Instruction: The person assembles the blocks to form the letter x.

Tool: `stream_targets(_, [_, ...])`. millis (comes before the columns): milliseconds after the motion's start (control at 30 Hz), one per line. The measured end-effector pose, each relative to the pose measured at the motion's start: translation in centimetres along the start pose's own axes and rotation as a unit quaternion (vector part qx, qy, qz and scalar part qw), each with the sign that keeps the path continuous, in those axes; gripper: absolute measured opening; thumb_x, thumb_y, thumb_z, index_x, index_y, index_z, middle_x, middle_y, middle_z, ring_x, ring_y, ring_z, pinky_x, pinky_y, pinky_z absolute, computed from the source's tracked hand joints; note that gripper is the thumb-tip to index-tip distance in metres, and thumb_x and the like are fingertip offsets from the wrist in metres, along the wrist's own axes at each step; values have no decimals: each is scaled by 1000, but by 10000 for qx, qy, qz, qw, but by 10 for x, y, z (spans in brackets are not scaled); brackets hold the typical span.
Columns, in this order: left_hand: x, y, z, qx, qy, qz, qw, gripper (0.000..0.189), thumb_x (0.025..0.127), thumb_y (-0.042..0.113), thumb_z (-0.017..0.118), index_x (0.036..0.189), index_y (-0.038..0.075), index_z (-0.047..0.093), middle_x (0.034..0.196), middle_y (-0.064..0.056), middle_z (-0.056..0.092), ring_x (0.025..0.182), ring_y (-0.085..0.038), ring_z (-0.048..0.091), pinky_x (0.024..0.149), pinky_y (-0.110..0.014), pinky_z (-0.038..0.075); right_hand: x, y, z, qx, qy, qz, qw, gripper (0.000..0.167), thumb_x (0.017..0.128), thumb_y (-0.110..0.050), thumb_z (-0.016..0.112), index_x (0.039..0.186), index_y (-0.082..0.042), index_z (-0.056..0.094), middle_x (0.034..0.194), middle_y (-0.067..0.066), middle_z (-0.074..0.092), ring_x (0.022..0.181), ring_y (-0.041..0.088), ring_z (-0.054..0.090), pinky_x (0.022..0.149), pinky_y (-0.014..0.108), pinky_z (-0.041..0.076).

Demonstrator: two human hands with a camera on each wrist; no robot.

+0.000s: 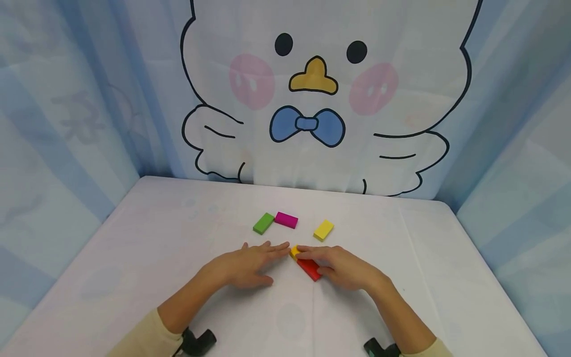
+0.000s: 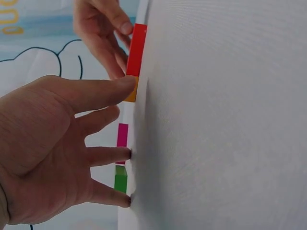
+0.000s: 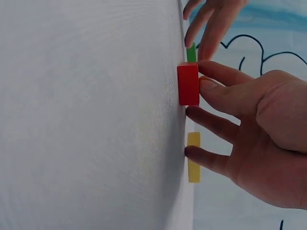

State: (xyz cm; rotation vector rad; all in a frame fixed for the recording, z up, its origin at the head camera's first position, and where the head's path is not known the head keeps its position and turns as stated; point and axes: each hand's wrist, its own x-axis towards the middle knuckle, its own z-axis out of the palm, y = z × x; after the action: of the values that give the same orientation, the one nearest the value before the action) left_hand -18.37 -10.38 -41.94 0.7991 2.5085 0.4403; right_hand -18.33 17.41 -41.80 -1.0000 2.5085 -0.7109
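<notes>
A red block (image 1: 309, 268) lies slantwise on the table, one end against an orange block (image 1: 294, 252). My right hand (image 1: 345, 267) pinches the red block, its thumb on the near side and fingers reaching across toward the orange one. My left hand (image 1: 250, 265) rests with fingers spread and straight, its index fingertip beside the orange block; whether they touch I cannot tell. In the left wrist view the thumb overlaps part of the orange block (image 2: 130, 96). The right wrist view shows the red block's end face (image 3: 188, 85) with the right thumb at its edge.
Behind the hands lie a green block (image 1: 263, 223), a magenta block (image 1: 286, 220) near its corner, and a yellow block (image 1: 323, 230) farther right. The white table (image 1: 147, 238) ends at a printed curtain (image 1: 308, 163) at the back and sides.
</notes>
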Motion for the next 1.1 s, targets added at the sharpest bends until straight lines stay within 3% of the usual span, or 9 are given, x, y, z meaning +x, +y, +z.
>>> stream_targets(133, [1,0,-1,69,21,91,9999,76,97,31,74,163,32,36,171,14,28,159,-31,29,119,-74,25,-1,2,1,20,6,83,10000,53,100,4,59,149,-17,59,162,-3,47,151,25,44,116,50,45])
stream_targets(333, [2,-1,-3,142,119,301,9994,68,97,29,74,159,31,45,165,11,42,153,-23,41,121,-57,38,-2,4,1,41,28,141,9999,54,100,4,60,148,-19,60,162,-5,47,151,23,45,116,50,45])
stream_targets(500, [2,-2,-6,288,416,446,9977,58,97,28,75,152,27,56,152,4,59,142,-20,54,117,-51,45,-3,3,0,55,12,140,9999,53,100,3,60,149,-19,60,163,-5,47,151,23,45,115,49,46])
stream_targets(667, [2,-9,-10,68,1022,119,9947,51,96,28,76,145,25,63,136,0,64,124,-20,61,105,-45,55,-2,4,-1,44,0,175,9998,54,100,3,61,149,-19,60,162,-6,47,150,23,46,114,47,48])
stream_targets(900, [8,-21,-17,-384,1829,-176,9822,49,95,21,78,142,16,65,114,-6,64,105,-19,61,90,-36,58,1,4,0,114,-53,289,9995,54,100,1,62,149,-22,60,162,-9,47,150,23,45,115,47,47])
stream_targets(1000, [15,-25,-21,-389,2016,-364,9780,51,94,20,78,142,13,64,112,-7,61,99,-18,57,89,-35,57,1,5,1,119,-60,294,9995,54,100,1,61,149,-22,60,162,-9,47,151,22,45,115,47,47])
stream_targets(1100, [23,-30,-25,-533,2120,-607,9739,53,93,19,79,144,14,62,117,-9,60,103,-21,58,94,-38,57,2,4,1,125,-72,394,9991,54,100,0,61,149,-23,60,162,-11,47,151,21,44,114,45,48])
